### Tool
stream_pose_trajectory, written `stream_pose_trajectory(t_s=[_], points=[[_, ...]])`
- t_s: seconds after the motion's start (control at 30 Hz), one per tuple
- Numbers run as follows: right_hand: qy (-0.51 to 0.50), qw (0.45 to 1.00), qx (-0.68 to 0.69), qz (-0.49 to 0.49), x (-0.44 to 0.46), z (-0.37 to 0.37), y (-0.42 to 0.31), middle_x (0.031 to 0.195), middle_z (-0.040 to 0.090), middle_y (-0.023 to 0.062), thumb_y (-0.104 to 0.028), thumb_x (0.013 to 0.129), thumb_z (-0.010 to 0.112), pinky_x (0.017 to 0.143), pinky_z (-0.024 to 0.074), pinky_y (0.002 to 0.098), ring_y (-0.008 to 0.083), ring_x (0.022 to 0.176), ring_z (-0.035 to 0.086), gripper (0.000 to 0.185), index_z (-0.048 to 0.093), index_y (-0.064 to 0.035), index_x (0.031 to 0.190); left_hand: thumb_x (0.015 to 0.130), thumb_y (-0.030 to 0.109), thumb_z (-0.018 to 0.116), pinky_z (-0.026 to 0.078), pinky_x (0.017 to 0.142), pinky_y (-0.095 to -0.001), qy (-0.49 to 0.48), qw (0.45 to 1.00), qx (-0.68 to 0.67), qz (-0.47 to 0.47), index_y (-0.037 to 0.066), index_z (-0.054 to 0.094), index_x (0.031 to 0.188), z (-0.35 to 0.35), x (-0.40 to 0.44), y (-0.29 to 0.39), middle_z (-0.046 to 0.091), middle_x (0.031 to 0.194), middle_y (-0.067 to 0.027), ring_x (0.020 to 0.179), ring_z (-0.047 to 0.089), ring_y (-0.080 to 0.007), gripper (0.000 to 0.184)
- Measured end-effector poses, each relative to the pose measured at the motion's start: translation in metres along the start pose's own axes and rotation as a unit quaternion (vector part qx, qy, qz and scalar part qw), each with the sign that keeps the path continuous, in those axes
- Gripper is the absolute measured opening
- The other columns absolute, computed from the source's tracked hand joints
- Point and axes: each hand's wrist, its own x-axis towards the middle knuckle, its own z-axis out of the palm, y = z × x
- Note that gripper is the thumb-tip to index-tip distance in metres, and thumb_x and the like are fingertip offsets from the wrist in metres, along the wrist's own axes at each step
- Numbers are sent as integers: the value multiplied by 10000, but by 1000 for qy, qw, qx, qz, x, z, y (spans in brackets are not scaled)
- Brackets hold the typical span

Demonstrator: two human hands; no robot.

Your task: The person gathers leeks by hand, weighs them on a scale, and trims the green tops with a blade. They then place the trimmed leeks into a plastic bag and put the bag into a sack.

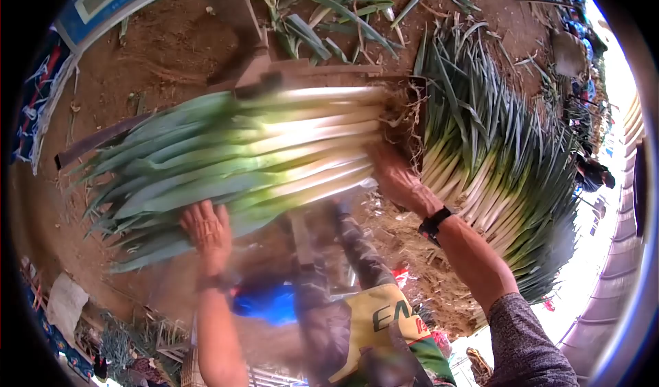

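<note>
Leeks [302, 147] lay on the rack [302, 69], roots [398, 102] together, likely for evenness.
I had the left hand [207, 232] flat on leaves [165, 167], unclenched; whether the right hand [399, 178], by the roots, gripped, I couldn't tell.

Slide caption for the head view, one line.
Left hand on green leaves, right hand near the roots of laid-out leeks.

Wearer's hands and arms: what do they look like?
Right hand is ungloved, with a black watch or band at the wrist and a mottled grey sleeve ending near the elbow. Left hand is ungloved; no sleeve in view, wrist blurred.
</note>
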Motion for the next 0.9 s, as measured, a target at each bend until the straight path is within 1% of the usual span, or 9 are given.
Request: stream_pose_trajectory(t_s=[0.17,0.33,0.43,0.57,0.6,0.7,0.83,0.87,0.9], points=[[13,994,-111,19,-19,-15,-50,882,597,195,126,918,490,491,530,275,236,706,606,736,203,-30,1577,978,270,584,340,1015,-571,-4,999,-38,13,46,499,1240,-23,-1,7,513,1259,-206,1153,465,-423,355],[28,992,-117,-27,-46,-29,-95,1121,615,280,89,885,520,703,596,406,322,965,641,414,502,47,1297,1003,253,577,279,1147,-567,-2,997,-77,25,50,476,1377,-42,-11,7,500,1387,-192,1316,424,-413,438],[56,986,-119,-101,-73,-6,-100,1017,616,157,29,832,656,674,566,366,254,941,595,545,523,40,1360,1001,240,582,281,1154,-556,18,997,-72,36,58,471,1405,-53,-15,12,495,1417,-177,1335,429,-390,457],[-45,980,169,98,-93,-1,-118,926,662,146,-90,854,685,636,566,402,287,800,675,328,617,25,1153,988,186,596,295,1168,-535,39,996,-72,36,57,505,1385,-73,-16,25,518,1413,-148,1333,455,-354,428],[-57,931,236,273,-87,4,-123,886,702,136,-168,911,659,615,570,412,277,767,708,288,623,46,1100,975,168,610,296,1174,-531,41,995,-83,46,58,516,1380,-73,-19,29,525,1411,-141,1335,459,-346,430],[65,733,520,435,-65,9,-119,899,719,140,-196,962,618,645,586,394,269,837,720,304,610,76,1099,937,120,649,297,1191,-520,37,990,-110,86,62,543,1373,-72,-22,45,540,1409,-126,1341,469,-327,452],[205,517,685,471,-33,29,-110,911,702,157,-147,960,627,618,616,357,277,731,718,256,616,55,1118,879,115,716,278,1218,-516,4,977,-131,167,73,530,1417,-67,-4,81,517,1457,-113,1401,433,-303,571],[253,491,684,476,-25,38,-108,912,691,161,-134,945,654,582,610,355,268,715,715,224,624,36,1088,874,128,727,273,1222,-517,-13,974,-133,184,72,526,1422,-65,0,89,508,1470,-109,1414,421,-299,587],[247,592,627,442,-28,71,-86,902,687,154,-127,938,659,588,611,358,261,720,710,214,624,35,1074,868,140,737,268,1227,-519,-29,969,-136,202,71,522,1428,-62,5,95,498,1484,-105,1426,409,-296,604]])
